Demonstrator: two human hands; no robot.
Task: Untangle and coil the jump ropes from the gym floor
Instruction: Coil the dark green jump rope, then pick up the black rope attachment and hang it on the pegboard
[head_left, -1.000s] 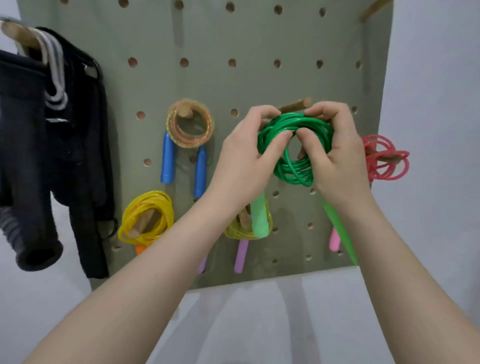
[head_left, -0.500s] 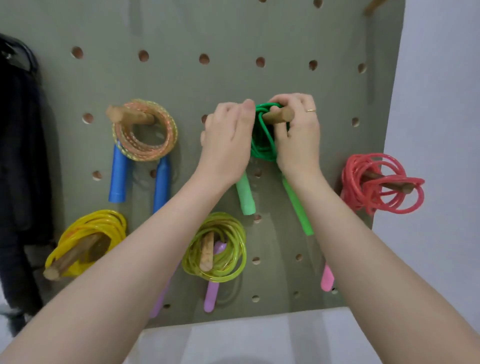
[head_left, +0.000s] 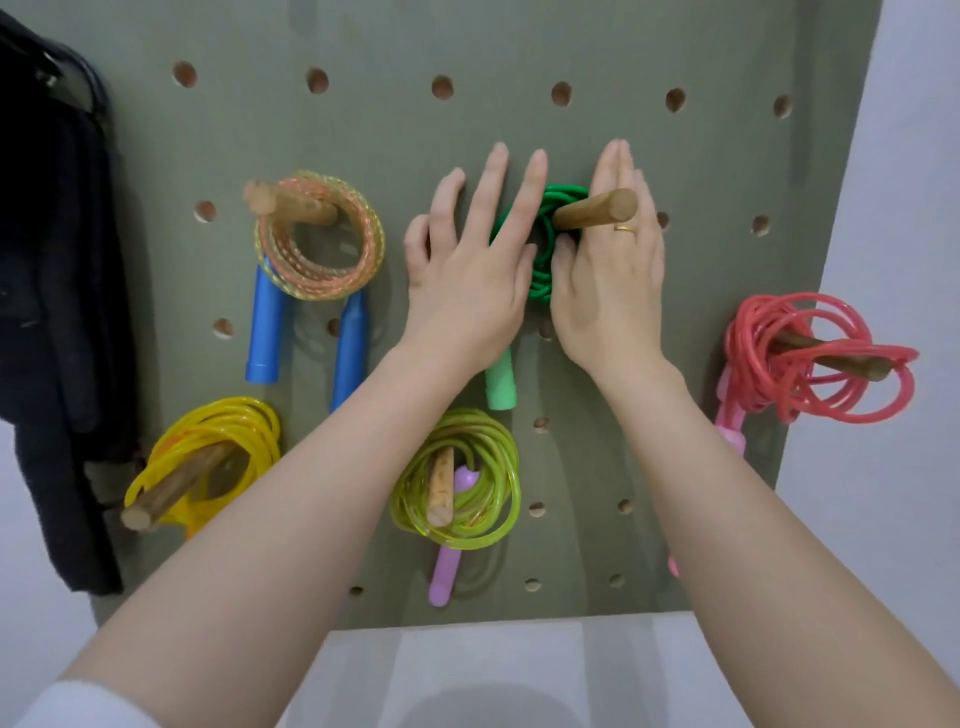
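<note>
A coiled green jump rope (head_left: 543, 244) hangs on a wooden peg (head_left: 597, 209) of the grey-green pegboard (head_left: 701, 171). One pale green handle (head_left: 501, 382) dangles below it. My left hand (head_left: 470, 275) lies flat on the left side of the coil with its fingers straight and spread. On the coil's right side my right hand (head_left: 613, 275) also presses with straight fingers, which pass behind the peg. Most of the coil is hidden between the two hands.
Other coiled ropes hang on pegs: an orange one with blue handles (head_left: 317, 239), a yellow one (head_left: 208, 452), a lime one with purple handles (head_left: 462, 483) and a red one with pink handles (head_left: 800, 358). Dark clothing (head_left: 52, 312) hangs at the left. A pale surface (head_left: 493, 670) lies below.
The green coil went onto the peg. Both hands then let go of it and flattened, fingers now straight against the coil and board. The view has moved closer.
</note>
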